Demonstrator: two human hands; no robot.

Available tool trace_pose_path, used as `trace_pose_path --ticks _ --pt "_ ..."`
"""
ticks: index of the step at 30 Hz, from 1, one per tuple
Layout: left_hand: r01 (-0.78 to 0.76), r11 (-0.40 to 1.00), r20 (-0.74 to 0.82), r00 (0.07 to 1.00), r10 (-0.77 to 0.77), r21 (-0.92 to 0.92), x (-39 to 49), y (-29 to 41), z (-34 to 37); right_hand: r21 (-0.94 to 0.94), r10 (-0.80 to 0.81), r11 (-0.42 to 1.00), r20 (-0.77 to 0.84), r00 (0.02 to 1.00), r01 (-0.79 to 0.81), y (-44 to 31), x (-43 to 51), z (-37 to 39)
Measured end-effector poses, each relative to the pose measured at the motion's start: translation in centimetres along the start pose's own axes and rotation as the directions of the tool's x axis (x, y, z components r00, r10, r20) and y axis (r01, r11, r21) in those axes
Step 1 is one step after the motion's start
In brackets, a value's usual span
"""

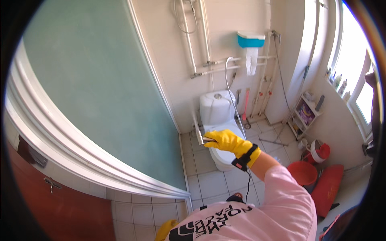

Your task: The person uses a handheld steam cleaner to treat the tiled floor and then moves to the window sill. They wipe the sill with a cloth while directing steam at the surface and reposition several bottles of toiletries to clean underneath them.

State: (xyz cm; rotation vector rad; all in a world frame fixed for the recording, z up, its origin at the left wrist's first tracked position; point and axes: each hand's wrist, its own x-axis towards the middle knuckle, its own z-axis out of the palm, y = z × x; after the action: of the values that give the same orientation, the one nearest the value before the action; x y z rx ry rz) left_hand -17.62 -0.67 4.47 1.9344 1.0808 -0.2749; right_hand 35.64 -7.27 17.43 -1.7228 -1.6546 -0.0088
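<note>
My right hand (224, 141), in a yellow rubber glove, is closed around the handle of a hand-held sprayer (200, 137). Water appears to spray from its head toward the frosted glass partition (105, 90). A white hose (229, 78) runs from wall pipes down behind my forearm. Beyond the hand stands a white toilet (217, 108) with its lid down. My left hand (166, 230), also in a yellow glove, shows only partly at the bottom edge beside my pink shirt; its fingers are mostly hidden. A black strap with a cable is around my right wrist.
Red basins (302, 173), a white bucket (316, 152) and a red board (327, 191) are at the right. A small shelf (303, 116) and a long-handled floor tool (273, 141) stand near the window. A blue tissue box (251, 39) hangs on the wall. A reddish-brown door (69, 208) is lower left.
</note>
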Motion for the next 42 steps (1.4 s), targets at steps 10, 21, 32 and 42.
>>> trace_pose_path --ticks 10,21,32,42 --pt "0.014 0.999 0.036 0.999 -0.016 0.045 1.1 3.7 5.2 0.240 0.331 0.884 0.283 0.900 -0.400 5.0 -6.8 1.6" --pt "-0.091 0.986 0.120 0.990 0.075 0.139 5.8 11.8 8.4 0.522 0.779 0.601 -0.216 0.588 -0.605 18.0 -17.1 -5.4" --pt "-0.191 0.950 0.211 0.967 0.140 0.247 10.2 18.4 13.1 0.307 0.811 0.465 0.229 0.539 -0.830 20.8 -22.1 -16.7" --pt "-0.179 0.884 0.292 0.955 0.050 0.431 14.2 26.8 10.2 0.360 0.876 0.393 0.133 0.463 -0.846 24.8 -25.8 -16.2"
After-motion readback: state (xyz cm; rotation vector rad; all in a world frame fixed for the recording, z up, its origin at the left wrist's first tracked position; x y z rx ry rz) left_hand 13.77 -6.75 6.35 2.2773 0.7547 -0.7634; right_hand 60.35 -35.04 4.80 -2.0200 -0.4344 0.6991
